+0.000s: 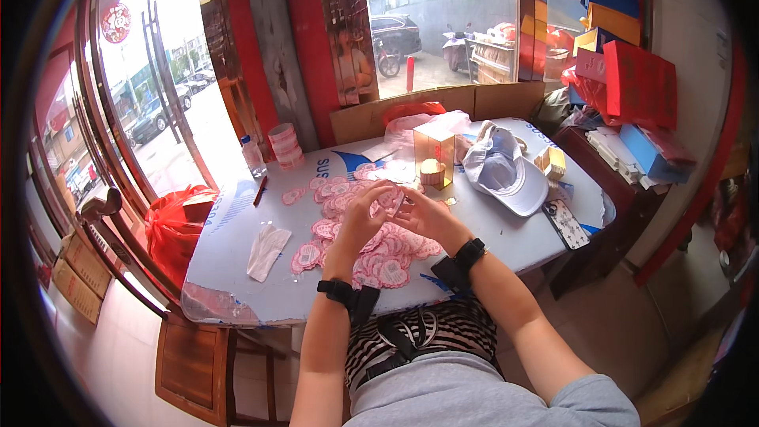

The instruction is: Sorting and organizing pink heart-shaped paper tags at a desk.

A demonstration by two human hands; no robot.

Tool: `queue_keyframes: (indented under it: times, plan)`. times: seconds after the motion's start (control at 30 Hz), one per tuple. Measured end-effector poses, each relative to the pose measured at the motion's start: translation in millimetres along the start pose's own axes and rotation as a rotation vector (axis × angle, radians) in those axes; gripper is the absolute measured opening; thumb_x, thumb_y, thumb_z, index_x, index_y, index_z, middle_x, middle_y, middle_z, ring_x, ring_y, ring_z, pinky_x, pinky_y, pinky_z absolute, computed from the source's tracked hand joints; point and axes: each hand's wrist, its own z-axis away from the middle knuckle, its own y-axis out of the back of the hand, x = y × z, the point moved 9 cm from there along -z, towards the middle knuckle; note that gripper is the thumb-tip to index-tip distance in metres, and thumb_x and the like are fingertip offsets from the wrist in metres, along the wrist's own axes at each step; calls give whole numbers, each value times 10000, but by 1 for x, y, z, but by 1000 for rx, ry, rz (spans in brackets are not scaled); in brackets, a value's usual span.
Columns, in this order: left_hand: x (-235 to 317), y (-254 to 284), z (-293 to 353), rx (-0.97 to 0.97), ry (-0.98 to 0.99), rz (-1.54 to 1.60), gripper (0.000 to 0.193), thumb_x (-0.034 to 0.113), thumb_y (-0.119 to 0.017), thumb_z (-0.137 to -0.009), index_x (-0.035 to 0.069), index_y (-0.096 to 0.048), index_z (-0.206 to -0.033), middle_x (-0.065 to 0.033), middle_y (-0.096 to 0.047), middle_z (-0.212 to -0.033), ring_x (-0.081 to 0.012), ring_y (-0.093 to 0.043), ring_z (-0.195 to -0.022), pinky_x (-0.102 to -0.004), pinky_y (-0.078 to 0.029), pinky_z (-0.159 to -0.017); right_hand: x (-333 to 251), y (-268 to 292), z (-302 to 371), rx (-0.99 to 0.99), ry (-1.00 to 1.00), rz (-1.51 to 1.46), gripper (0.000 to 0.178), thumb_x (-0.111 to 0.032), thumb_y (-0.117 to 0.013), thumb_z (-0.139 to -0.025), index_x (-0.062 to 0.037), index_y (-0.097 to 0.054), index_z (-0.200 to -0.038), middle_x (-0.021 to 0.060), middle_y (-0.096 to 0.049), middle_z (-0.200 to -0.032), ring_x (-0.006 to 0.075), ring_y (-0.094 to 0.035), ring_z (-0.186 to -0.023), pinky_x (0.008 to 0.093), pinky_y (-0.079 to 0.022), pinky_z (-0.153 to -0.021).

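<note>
Over the middle of the table (229,261), my left hand (364,217) and my right hand (431,217) are raised close together. Between their closed fingertips is a small pink-and-white paper card (390,201) with a scalloped edge. Beneath and around my hands lies a loose heap of similar pink cards (390,270), some overlapping. Just beyond my right hand stands a clear box (445,145) with a gold back and a stack of small round pieces inside. A dark strap band circles each wrist.
A pale cap (506,174) and a phone (565,224) lie to the right, near a small yellow box (551,162). At the left are a folded cloth (269,251), a pen (260,191), a bottle (253,156) and a pink-white cylinder (286,146). A red bag (178,225) sits beside the table.
</note>
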Motion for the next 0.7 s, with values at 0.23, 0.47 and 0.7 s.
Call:
queue_keyframes:
  times: [0.23,0.47,0.7]
  plan:
    - [4,-42,6,-253,153,613,607,-29,-574,-775,68,-389,-1345,-125,-446,-1333,-257,-436,-1232,-343,-409,-949,1,7,-7,-19,10,-66,368,-340,-555,-897,-86,-475,-1152,103,-560,-1020,230,-586,-928,310,-516,-771]
    - [-6,-44,10,-192,320,826,635,-1,-573,-804,79,-309,-1376,-143,-337,-1404,-332,-347,-1288,-373,-341,-1022,-5,-7,-1,-83,40,-63,333,-297,-560,-902,-115,-474,-1168,100,-578,-992,173,-584,-910,268,-526,-689]
    - [6,-16,1,-181,66,112,540,66,-688,-742,30,-485,-1241,-148,-575,-1157,-247,-569,-1057,-361,-459,-898,3,-15,-2,-133,-68,13,383,-385,-456,-938,-91,-467,-1182,203,-555,-1149,266,-561,-1056,344,-482,-872]
